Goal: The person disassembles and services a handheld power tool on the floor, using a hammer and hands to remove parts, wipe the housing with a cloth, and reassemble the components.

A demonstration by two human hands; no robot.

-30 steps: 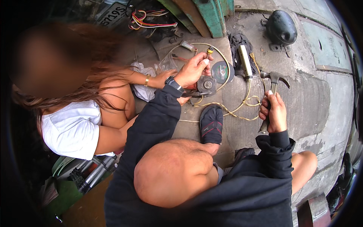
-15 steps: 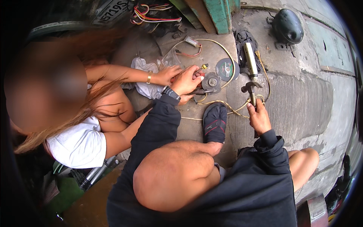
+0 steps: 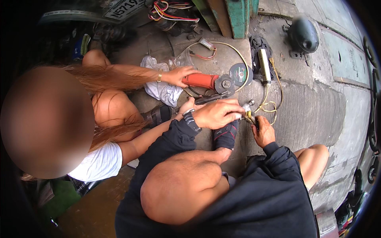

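Note:
In front of my foot, my left hand (image 3: 220,114) pinches a small yellow-tipped piece (image 3: 249,114) whose kind I cannot make out. Close to its right, my right hand (image 3: 264,131) is closed round a hammer (image 3: 250,102), foreshortened and mostly hidden; its metal end shows above the yellow piece. Just beyond lies a red angle grinder (image 3: 201,80), its grey head toward me with no disc on it. A co-worker's hand (image 3: 179,75) grips the grinder's body. Their other hand (image 3: 189,105), beside my wrist, holds a dark bar-like tool (image 3: 211,98) against the grinder head.
A cutting disc (image 3: 239,74) lies beyond the grinder head. A white power strip (image 3: 264,66) with a yellowish cord (image 3: 269,105) rests to its right. A dark rounded tank (image 3: 303,35) stands at the far right. A white cloth (image 3: 160,85) lies near the co-worker.
My left hand has left the grinder and come right and nearer, with the yellow-tipped piece. My right hand has shifted slightly left and turned the hammer. The grinder's red body shows now.

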